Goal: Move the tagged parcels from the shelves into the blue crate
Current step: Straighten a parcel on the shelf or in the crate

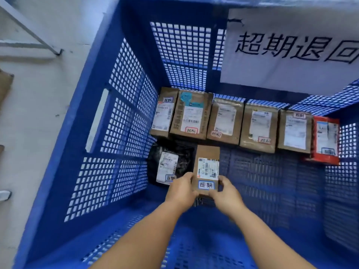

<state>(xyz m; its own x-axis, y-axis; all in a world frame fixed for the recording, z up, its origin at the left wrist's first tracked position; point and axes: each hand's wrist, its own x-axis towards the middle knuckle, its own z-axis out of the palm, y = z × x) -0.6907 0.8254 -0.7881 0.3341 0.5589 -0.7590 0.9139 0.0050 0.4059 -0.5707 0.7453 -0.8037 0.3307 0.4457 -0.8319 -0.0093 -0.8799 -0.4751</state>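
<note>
Parcel (207, 167), brown cardboard, blue-framed tag, gripped by left hand (181, 191), right hand (226, 195)

The white sign (291, 49) runs off the right edge mid-character. The near end of the small brown parcel (207, 169) is hidden behind both hands (181, 191). Print on the parcels' shipping labels (225, 119) is too blurred to read. The blue crate (97, 171) is cut off below.
</note>
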